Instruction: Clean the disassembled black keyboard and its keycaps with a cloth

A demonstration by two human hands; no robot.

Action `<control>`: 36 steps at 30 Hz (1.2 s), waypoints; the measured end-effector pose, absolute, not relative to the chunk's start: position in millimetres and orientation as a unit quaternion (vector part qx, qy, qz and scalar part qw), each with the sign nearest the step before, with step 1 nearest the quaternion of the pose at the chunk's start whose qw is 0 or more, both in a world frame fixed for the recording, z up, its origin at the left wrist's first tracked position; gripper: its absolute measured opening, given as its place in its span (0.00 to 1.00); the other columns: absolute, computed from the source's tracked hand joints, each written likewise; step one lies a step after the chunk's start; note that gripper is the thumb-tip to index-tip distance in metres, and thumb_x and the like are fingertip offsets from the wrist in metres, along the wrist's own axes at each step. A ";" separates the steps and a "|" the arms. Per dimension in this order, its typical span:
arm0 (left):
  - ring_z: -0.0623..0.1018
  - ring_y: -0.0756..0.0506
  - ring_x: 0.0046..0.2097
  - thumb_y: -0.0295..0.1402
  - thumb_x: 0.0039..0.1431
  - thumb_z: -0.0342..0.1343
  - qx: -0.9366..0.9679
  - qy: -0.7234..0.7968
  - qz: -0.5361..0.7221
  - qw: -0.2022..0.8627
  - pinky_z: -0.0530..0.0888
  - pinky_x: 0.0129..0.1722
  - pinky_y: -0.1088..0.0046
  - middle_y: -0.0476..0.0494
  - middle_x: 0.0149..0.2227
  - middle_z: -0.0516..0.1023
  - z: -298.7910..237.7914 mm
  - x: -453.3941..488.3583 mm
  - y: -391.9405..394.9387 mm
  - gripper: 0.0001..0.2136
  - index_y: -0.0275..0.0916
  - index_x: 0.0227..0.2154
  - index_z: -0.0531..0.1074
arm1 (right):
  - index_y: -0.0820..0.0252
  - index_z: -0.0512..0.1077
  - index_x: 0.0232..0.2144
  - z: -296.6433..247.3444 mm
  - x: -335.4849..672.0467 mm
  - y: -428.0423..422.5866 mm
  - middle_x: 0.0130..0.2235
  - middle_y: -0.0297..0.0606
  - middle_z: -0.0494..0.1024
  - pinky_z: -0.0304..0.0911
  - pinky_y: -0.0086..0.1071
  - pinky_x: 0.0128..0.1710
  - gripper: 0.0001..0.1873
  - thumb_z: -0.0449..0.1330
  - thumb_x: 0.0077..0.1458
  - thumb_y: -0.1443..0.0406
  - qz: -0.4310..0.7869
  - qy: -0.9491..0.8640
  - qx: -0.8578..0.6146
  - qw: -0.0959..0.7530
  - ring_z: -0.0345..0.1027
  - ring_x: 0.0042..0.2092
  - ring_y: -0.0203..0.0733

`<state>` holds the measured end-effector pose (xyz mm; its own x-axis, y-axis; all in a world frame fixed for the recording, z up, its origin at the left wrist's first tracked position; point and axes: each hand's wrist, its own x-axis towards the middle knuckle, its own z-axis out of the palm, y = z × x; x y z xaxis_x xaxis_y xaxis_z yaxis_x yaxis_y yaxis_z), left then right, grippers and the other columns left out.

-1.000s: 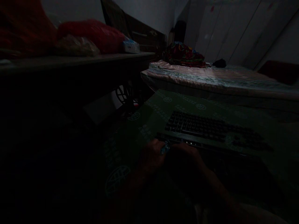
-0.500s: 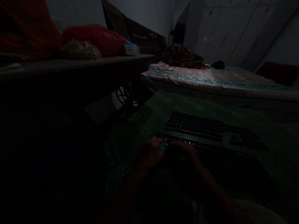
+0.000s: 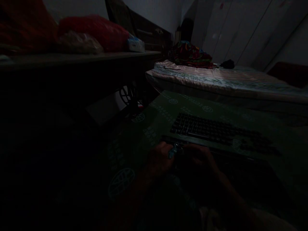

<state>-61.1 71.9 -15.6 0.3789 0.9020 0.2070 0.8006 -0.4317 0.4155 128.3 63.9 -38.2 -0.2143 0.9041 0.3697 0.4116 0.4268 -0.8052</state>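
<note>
The scene is very dark. My left hand (image 3: pixel 160 158) and my right hand (image 3: pixel 198 160) meet just in front of a dark keyboard (image 3: pixel 216 131) that lies on a green printed sheet (image 3: pixel 158 118). Both hands have their fingers curled together around a small bluish object (image 3: pixel 173 150) pinched between them; I cannot make out what it is. The near edge of the keyboard is partly covered by my right hand.
A bed with a pale striped cover (image 3: pixel 216 80) stands behind, with a colourful cloth bundle (image 3: pixel 191 54) on it. At the left a dark tabletop (image 3: pixel 79 59) carries red bags (image 3: pixel 96 30). A treadle wheel (image 3: pixel 127 96) shows beneath it.
The hands stay together at the keyboard's near edge, shifted slightly right. The bluish object sits a little more upright between the fingers. The small lights on the keyboard's front edge no longer show.
</note>
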 end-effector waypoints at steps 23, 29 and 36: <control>0.73 0.49 0.32 0.33 0.55 0.50 0.817 0.524 0.211 0.118 0.66 0.31 0.75 0.46 0.30 0.73 -19.0 -58.1 76.0 0.06 0.38 0.29 0.72 | 0.59 0.75 0.29 -28.8 120.8 58.1 0.29 0.36 0.78 0.66 0.28 0.28 0.08 0.56 0.47 0.65 0.416 -0.623 -0.482 0.454 0.71 0.29 0.38; 0.71 0.49 0.31 0.33 0.54 0.52 0.826 0.516 0.195 0.117 0.65 0.30 0.75 0.47 0.29 0.71 -12.5 -55.6 70.6 0.06 0.39 0.30 0.72 | 0.61 0.74 0.24 -18.7 126.4 58.4 0.23 0.34 0.75 0.62 0.25 0.23 0.07 0.57 0.42 0.65 0.445 -0.583 -0.503 0.457 0.68 0.25 0.35; 0.72 0.49 0.31 0.32 0.54 0.51 0.831 0.513 0.175 0.126 0.64 0.30 0.75 0.47 0.29 0.71 -7.4 -54.7 66.9 0.05 0.38 0.29 0.71 | 0.63 0.74 0.24 -15.2 124.9 55.2 0.21 0.33 0.72 0.58 0.24 0.19 0.09 0.58 0.42 0.62 0.493 -0.529 -0.517 0.458 0.63 0.21 0.32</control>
<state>-54.7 66.9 -7.4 0.4127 0.8963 0.1624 0.8081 -0.4426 0.3888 124.9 55.2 -15.2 -0.0446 0.9987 -0.0246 0.0954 -0.0203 -0.9952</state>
